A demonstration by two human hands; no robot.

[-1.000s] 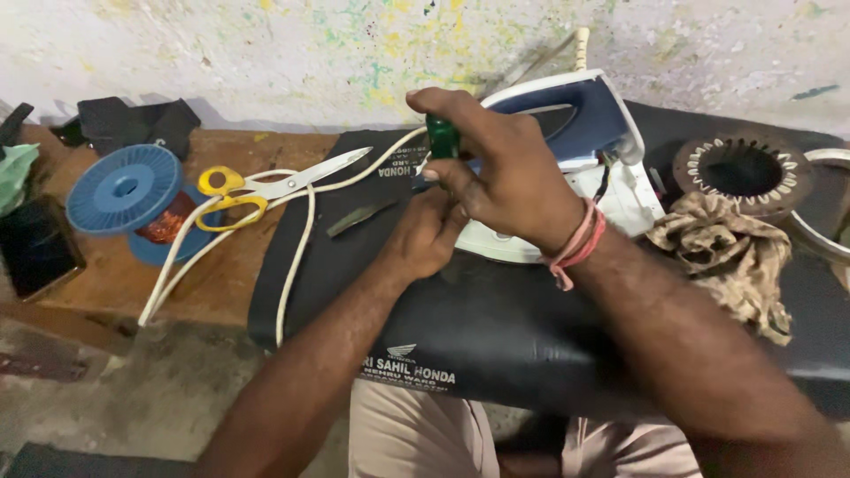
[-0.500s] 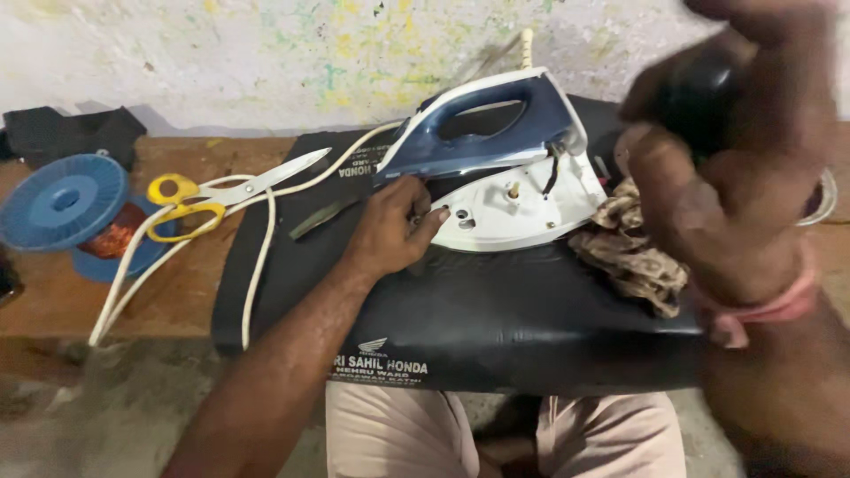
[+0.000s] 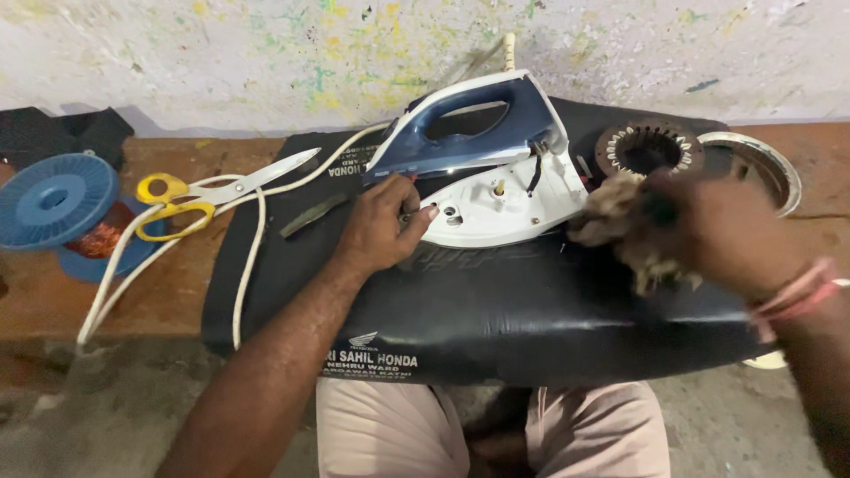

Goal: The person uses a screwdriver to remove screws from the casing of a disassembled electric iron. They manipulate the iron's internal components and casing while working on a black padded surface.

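Motion since the earlier frame is mostly in our right hand [image 3: 708, 235]: half a second ago it was raised close to the camera holding a dark object, and now it has dropped to the right end of the black padded seat cushion [image 3: 496, 310], blurred, its fingers curled around a crumpled brown rag [image 3: 611, 217]; how firmly it grips we cannot tell. Our left hand [image 3: 381, 232] has stayed put, fingers bent and pressing on the near left edge of the blue and white electric iron [image 3: 487, 168], which lies opened on the cushion, its blue handle shell lifted off the white base. We count one iron, one rag, one cushion, and one white power cord [image 3: 248, 257] trailing left over the wooden bench [image 3: 159, 292]. One pair of yellow-handled scissors [image 3: 212, 195] lies left of the iron, one blue plastic spool of copper wire [image 3: 62, 208] at far left, and one round metal motor stator [image 3: 648, 149] sits beyond the rag, beside one shiny metal ring [image 3: 761, 159].
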